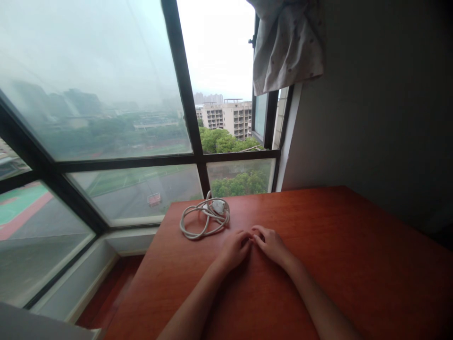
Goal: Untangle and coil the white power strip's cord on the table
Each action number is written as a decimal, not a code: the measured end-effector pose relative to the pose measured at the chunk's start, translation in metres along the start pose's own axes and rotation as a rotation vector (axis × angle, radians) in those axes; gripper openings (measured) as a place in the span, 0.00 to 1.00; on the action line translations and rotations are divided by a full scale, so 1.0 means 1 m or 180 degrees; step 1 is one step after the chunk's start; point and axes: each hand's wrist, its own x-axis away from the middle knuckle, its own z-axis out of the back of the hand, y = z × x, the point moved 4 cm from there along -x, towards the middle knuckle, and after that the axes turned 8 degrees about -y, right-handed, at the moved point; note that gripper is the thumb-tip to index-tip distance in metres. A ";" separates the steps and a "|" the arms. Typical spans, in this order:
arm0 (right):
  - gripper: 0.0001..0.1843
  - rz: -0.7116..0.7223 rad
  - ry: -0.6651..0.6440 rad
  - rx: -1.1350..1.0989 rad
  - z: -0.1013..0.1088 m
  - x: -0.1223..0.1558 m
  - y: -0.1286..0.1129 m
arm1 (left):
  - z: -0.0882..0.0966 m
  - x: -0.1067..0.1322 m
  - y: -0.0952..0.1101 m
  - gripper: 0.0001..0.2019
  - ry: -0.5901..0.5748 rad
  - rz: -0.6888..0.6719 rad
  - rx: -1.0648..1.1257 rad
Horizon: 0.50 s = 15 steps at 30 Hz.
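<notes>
Both my hands rest palm-down on a reddish-brown wooden table (339, 264), fingertips almost touching each other. My left hand (234, 249) lies flat with fingers loosely stretched and holds nothing. My right hand (271, 244) lies the same way, fingers slightly curled on the wood, with nothing in it. A coiled white cable with a plug (205, 217) lies on the table just beyond and to the left of my left hand, a short gap away.
A big dark-framed window (184, 94) fills the left and back, with one pane swung open at the right. A pale curtain (288, 45) is bunched up at the top. A grey wall (382, 108) runs along the table's right side.
</notes>
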 end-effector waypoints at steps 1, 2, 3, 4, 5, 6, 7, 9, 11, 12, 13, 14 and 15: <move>0.17 0.0005 -0.0003 -0.0005 0.000 0.000 0.000 | 0.000 0.000 0.000 0.09 -0.0003 0.0003 -0.0010; 0.17 0.0007 -0.0006 -0.0009 0.000 0.000 -0.001 | 0.000 0.000 0.000 0.09 -0.0005 0.0009 -0.0019; 0.16 0.0006 -0.0011 -0.0011 0.000 0.000 -0.001 | 0.000 0.000 0.000 0.09 -0.0005 0.0017 -0.0026; 0.17 0.0004 -0.0015 -0.0012 0.000 0.000 0.000 | 0.000 0.000 0.000 0.09 -0.0003 0.0026 -0.0030; 0.17 -0.0001 -0.0017 -0.0014 0.000 0.000 0.000 | 0.000 -0.001 0.000 0.09 0.0000 0.0036 -0.0031; 0.17 -0.0008 -0.0018 -0.0015 0.000 0.000 0.000 | 0.000 -0.001 0.000 0.09 0.0005 0.0042 -0.0029; 0.17 -0.0015 -0.0021 -0.0017 0.000 0.000 0.000 | 0.000 -0.001 0.000 0.09 0.0008 0.0044 -0.0026; 0.17 -0.0023 -0.0021 -0.0016 0.001 0.000 -0.001 | 0.000 -0.001 0.000 0.09 0.0004 0.0038 -0.0022; 0.17 -0.0039 -0.0033 -0.0012 0.001 0.000 -0.001 | 0.000 -0.001 0.000 0.10 -0.0010 0.0035 -0.0024; 0.17 -0.0048 -0.0040 -0.0010 0.002 0.000 -0.002 | 0.000 -0.001 0.000 0.10 -0.0017 0.0037 -0.0026; 0.17 -0.0052 -0.0045 -0.0009 0.002 0.000 -0.002 | 0.000 -0.001 -0.001 0.10 -0.0024 0.0038 -0.0029; 0.17 -0.0054 -0.0044 -0.0010 0.002 0.000 -0.003 | 0.000 -0.001 -0.001 0.10 -0.0029 0.0035 -0.0034; 0.17 -0.0054 -0.0041 -0.0010 0.002 0.001 -0.003 | 0.000 -0.001 0.000 0.10 -0.0035 0.0028 -0.0038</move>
